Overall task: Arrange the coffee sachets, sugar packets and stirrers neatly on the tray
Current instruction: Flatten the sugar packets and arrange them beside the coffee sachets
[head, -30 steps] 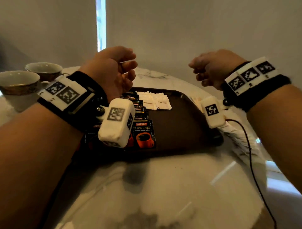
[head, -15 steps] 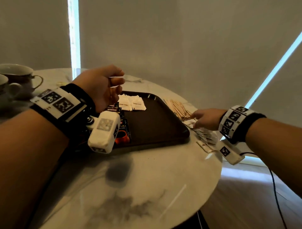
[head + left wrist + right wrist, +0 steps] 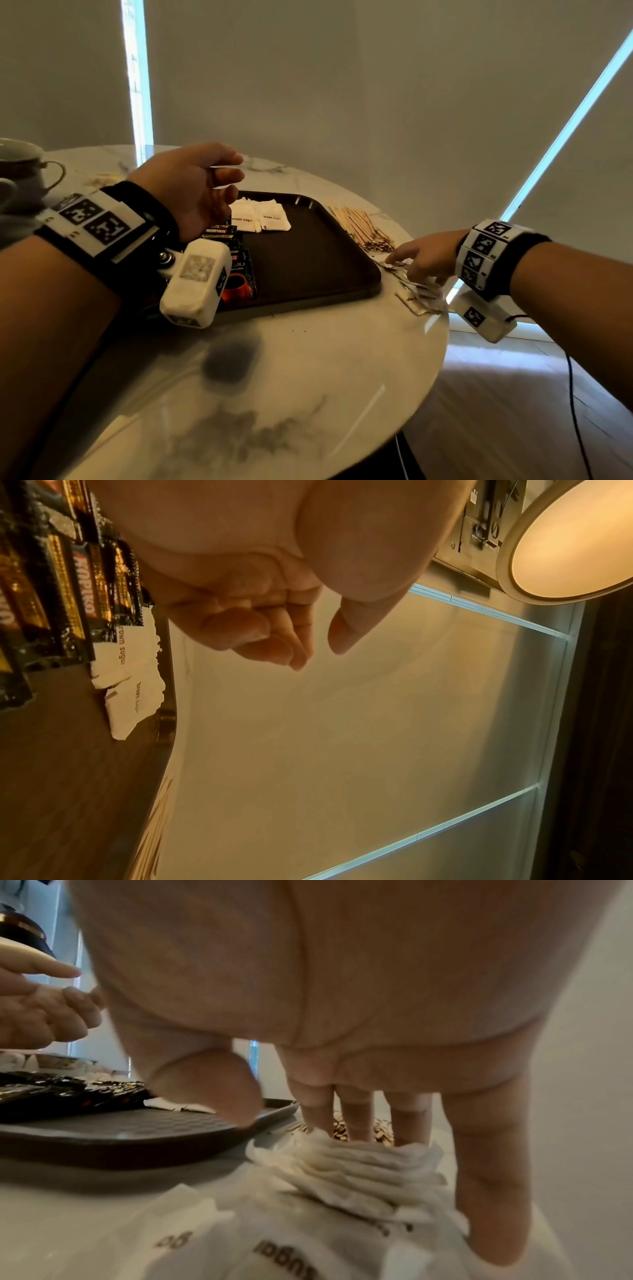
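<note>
A dark brown tray lies on the round marble table. Black coffee sachets overlap in a row along its left side, and white brown-sugar packets lie at its far end. Wooden stirrers lie heaped on the table right of the tray. A loose pile of sugar packets sits by the table's right edge. My right hand reaches down onto that pile, fingers straight on its far side, thumb hanging free. My left hand hovers above the sachets, fingers loosely curled and empty.
Two cups stand at the table's far left. The marble table drops off just right of the sugar pile. A black cable hangs from my right wrist camera. A wall with window blinds is close behind.
My right hand has come down from a raised, curled position to the sugar pile right of the tray. My left hand stays above the sachets, its fingers looser. My view has swung right.
</note>
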Tool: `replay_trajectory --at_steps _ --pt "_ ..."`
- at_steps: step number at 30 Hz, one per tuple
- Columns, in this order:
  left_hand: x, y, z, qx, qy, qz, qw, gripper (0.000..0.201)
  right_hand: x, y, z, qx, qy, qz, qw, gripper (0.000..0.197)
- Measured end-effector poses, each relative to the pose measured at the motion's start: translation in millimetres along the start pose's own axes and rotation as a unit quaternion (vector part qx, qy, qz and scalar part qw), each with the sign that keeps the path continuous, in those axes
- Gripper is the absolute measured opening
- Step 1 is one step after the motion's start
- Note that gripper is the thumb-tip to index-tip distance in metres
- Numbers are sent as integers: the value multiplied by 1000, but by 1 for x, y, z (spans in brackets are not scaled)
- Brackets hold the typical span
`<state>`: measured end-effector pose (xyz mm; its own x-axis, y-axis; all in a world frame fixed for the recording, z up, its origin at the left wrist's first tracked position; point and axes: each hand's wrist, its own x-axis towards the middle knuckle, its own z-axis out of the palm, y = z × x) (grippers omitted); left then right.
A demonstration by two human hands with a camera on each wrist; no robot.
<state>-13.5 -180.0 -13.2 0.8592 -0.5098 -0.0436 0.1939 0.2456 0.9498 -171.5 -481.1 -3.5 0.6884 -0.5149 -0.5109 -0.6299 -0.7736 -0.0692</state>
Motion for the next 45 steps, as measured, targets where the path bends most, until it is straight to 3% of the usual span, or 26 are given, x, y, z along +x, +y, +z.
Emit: replay_trajectory --at_steps 3,7,16,21,23,28,31,35,39,45 --pt "0 -1 1 1 0 1 1000 11 1 5 5 -20 -29 6 999 96" --pt "-1 -1 1 0 0 1 1000 11 2 6 17 -196 14 -4 980 114" --pt "-1 -4 3 0 -4 -4 1000 11 -6 6 20 -175 62 -46 982 85" --pt "-1 -4 3 -2 -6 -5 1000 10 -6 7 19 -150 34 -47 987 108" --pt "-1 -4 3 -3 -9 -6 1000 9 -4 6 21 -166 38 -38 985 106" --pt "0 -4 2 -2 -7 -4 1000 9 -1 -2 22 -154 56 -50 985 73" --pt "0 -4 2 -2 -7 -2 1000 9 1 -6 23 -164 86 -50 981 65" --pt "1 -4 1 -2 -6 -3 1000 10 -1 -4 18 -123 75 -57 988 75" --pt "2 -4 1 1 -8 -4 1000 11 -3 -4 20 -141 51 -87 985 117" --pt "2 -5 -1 1 -13 -3 1000 11 -5 -10 29 -197 54 -89 975 95"
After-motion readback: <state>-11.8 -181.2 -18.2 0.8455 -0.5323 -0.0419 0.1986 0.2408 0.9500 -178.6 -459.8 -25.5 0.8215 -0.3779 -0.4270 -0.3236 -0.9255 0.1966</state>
